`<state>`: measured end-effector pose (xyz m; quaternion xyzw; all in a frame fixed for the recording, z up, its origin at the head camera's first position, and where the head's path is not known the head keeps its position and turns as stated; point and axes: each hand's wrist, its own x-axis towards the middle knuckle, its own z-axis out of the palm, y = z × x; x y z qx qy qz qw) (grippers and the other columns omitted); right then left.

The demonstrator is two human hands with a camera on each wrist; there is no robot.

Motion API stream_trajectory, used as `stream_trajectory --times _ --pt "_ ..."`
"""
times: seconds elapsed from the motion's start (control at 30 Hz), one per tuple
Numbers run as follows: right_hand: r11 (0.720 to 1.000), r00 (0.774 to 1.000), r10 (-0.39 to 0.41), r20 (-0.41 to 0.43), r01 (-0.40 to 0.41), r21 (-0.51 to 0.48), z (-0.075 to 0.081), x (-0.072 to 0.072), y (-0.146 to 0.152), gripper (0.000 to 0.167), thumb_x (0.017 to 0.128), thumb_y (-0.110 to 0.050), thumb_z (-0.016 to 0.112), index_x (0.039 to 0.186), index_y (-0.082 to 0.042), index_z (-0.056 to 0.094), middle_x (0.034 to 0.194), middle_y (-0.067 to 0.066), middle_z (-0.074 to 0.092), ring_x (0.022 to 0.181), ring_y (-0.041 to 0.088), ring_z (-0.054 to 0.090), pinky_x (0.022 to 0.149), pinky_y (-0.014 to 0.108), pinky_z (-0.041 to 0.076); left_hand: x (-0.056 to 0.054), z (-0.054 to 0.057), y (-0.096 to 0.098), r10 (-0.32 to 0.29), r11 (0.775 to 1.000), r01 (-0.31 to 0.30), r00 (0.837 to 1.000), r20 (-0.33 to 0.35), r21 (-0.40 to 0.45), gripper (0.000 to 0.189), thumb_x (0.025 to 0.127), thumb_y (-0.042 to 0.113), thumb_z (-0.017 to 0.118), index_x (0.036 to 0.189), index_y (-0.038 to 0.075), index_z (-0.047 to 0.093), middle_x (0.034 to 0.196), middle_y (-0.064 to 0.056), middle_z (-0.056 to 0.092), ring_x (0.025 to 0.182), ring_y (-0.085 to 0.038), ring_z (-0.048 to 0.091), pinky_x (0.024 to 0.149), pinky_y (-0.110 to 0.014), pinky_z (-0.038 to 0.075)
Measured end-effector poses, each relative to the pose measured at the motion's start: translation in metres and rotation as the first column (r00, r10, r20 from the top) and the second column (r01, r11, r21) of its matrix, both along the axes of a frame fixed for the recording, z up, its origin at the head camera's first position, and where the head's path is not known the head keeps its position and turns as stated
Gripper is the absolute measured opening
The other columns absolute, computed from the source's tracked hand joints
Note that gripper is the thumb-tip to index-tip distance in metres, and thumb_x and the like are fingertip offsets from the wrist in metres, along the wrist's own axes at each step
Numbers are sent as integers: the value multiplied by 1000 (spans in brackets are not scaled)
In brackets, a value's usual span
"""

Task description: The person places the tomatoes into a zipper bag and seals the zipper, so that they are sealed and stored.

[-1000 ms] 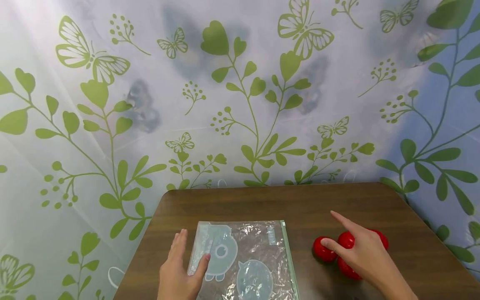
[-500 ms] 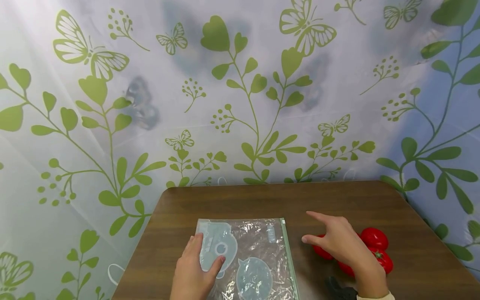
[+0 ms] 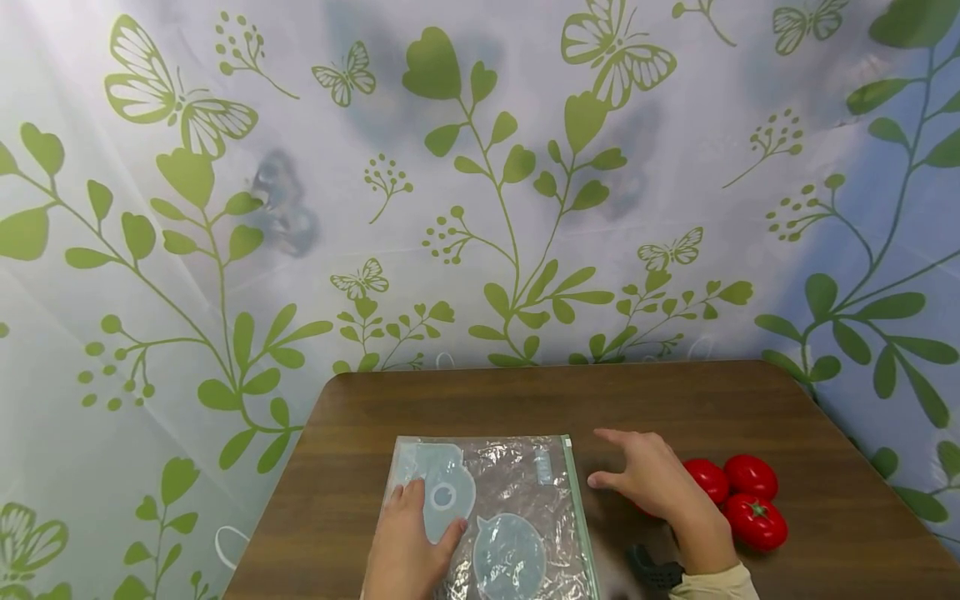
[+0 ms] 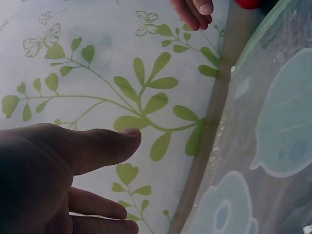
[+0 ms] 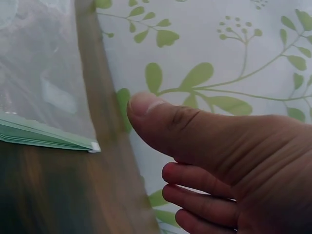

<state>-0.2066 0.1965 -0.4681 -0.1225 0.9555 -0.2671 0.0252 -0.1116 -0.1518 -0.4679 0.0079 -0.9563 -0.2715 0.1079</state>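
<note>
A clear zip bag (image 3: 498,483) with pale blue cartoon prints and a green zip edge (image 3: 576,508) lies flat on the brown table. My left hand (image 3: 408,542) hovers over its left part, thumb apart from the fingers, holding nothing. To the right of the zip edge is my right hand (image 3: 648,475), its thumb and forefinger spread towards the bag with nothing between them. Several red tomatoes (image 3: 757,522) sit together behind and to the right of that hand, which partly hides one. In the right wrist view the zip's white end (image 5: 95,146) shows beyond the thumb (image 5: 161,119).
The wooden table (image 3: 525,400) ends at a back edge with rounded corners. Behind it hangs a pale curtain (image 3: 300,167) printed with green leaves and butterflies. A dark object (image 3: 652,571) shows beside the right wrist.
My right hand has moved left, away from over the tomatoes to the bag's zip side, uncovering several of them. My left hand has shifted right, further over the bag.
</note>
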Motion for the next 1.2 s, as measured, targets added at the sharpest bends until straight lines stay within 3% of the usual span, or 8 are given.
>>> stream_trajectory --times 0.2,0.37,0.6,0.8,1.0,1.2 --pt "1000 1000 17 25 -17 -14 -14 -8 -8 71 85 -33 95 144 -4 69 142 22 72 131 46 68 107 68 54 -7 -16 8 20 999 -23 993 118 27 84 84 39 92 141 -14 60 144 -35 64 141 -59 55 116 -71 46" --pt "1000 999 13 38 -12 -13 -26 -13 -13 67 85 -28 95 143 -3 71 143 20 72 133 46 67 109 67 53 -12 -31 12 70 997 -73 986 149 11 86 84 42 91 142 -13 60 144 -34 64 138 -59 57 116 -71 46" --pt "1000 1000 27 3 -27 -2 -35 -18 -20 59 84 -26 96 134 -3 76 133 16 78 125 44 71 106 64 56 -17 -53 17 118 991 -112 988 103 -68 88 80 42 93 136 -17 60 132 -35 68 124 -55 64 108 -68 51" --pt "1000 1000 21 -11 -21 3 -41 -20 -25 54 82 -23 96 128 -3 79 127 15 80 121 44 71 106 63 56 -20 -63 19 141 987 -132 985 104 -87 91 77 41 96 137 -17 60 137 -41 62 130 -62 59 111 -71 48" --pt "1000 1000 13 16 -13 -4 -43 -21 -32 51 83 -23 95 128 -4 79 128 16 79 123 45 70 109 64 55 -25 -75 20 153 987 -146 982 107 -70 81 78 37 96 143 -1 65 150 -44 52 142 -68 46 113 -80 41" --pt "1000 999 0 44 1 -16 -43 -20 -36 49 86 -22 93 129 -4 78 129 17 78 124 47 69 110 66 53 -30 -97 17 150 986 -148 988 22 -74 64 77 25 94 135 6 72 149 -44 50 140 -69 45 110 -83 40"
